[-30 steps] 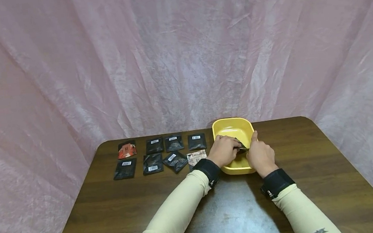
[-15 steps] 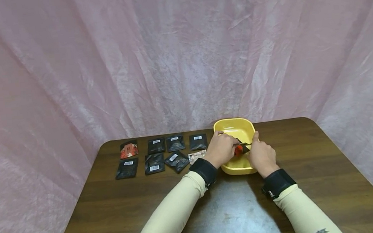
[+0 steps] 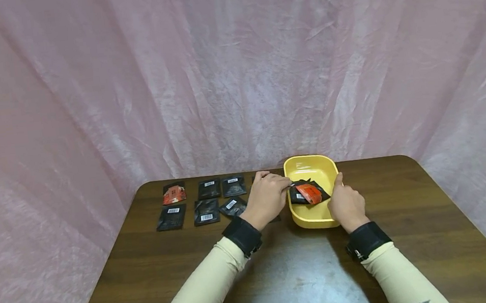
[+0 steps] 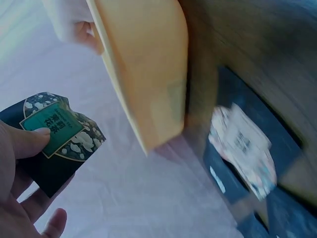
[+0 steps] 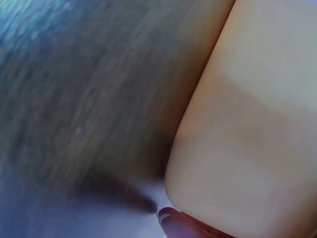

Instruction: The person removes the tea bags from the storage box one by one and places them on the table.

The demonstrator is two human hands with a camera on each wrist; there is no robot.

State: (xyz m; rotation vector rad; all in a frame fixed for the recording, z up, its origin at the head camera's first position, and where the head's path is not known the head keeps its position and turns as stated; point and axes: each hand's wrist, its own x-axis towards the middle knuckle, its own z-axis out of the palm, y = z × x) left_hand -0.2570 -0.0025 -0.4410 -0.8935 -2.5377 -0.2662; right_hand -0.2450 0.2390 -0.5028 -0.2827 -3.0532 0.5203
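Desk: I see a brown wood-grain desk [image 3: 149, 275] with rounded far corners, shiny toward its near middle.
Far-left corner: an orange-printed packet [image 3: 174, 194], a black packet [image 3: 172, 217] just in front.
Far edge, left of centre: two labelled packets [image 3: 209, 188], black, side by side; before them, a third black packet [image 3: 206, 211] and a fourth turned askew [image 3: 232, 206].
Far edge, right of centre: a yellow tub [image 3: 315, 224].
Beside the tub's left: a pale-printed packet [image 4: 242, 146], blurred in my left wrist view.
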